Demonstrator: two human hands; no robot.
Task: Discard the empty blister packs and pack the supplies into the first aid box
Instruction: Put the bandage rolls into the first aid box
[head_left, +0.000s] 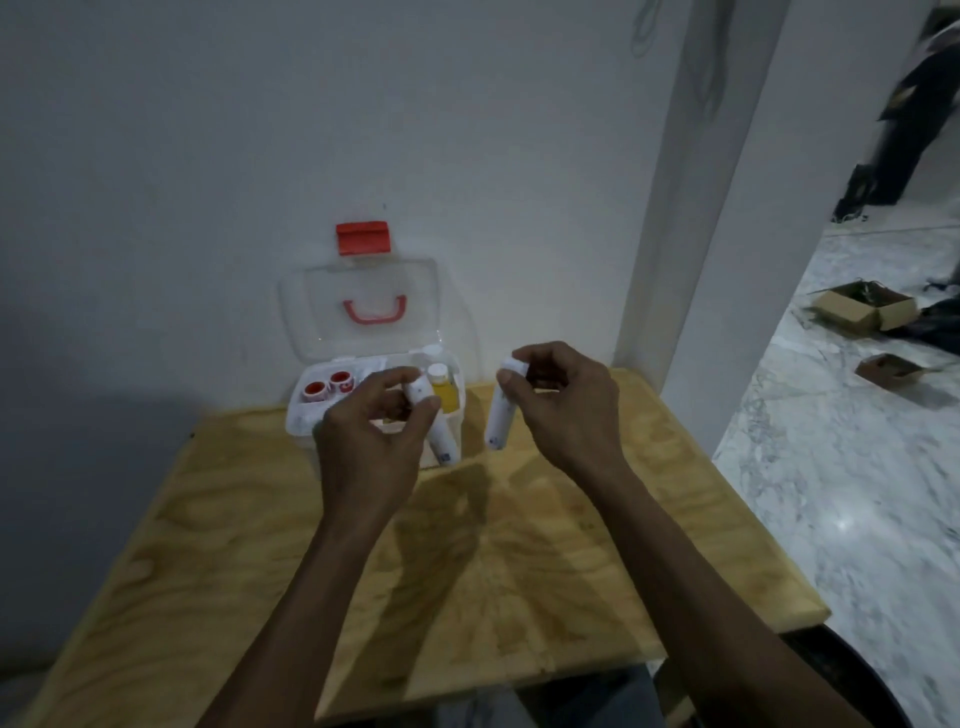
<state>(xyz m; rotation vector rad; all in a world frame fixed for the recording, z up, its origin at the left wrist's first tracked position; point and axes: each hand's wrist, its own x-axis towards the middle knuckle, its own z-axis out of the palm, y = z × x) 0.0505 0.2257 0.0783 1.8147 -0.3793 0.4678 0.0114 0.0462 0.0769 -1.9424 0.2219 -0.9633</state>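
The first aid box (304, 415) stands open at the back of the wooden table (467, 545), its clear lid (358, 312) with a red handle and red latch leaning against the wall. Inside it I see two red-capped rolls (327, 387) and a yellow bottle (445, 392). My left hand (371, 431) grips a white tube (439, 431) by its top, just in front of the box. My right hand (558, 400) pinches a second white tube (500, 413) by its cap, hanging to the right of the box. No blister packs are visible.
A white wall rises right behind the box and a white pillar (691, 234) stands at the table's back right corner. On the marble floor to the right lie open cardboard boxes (862, 306). A dark round object (852, 680) sits below the table's front right edge.
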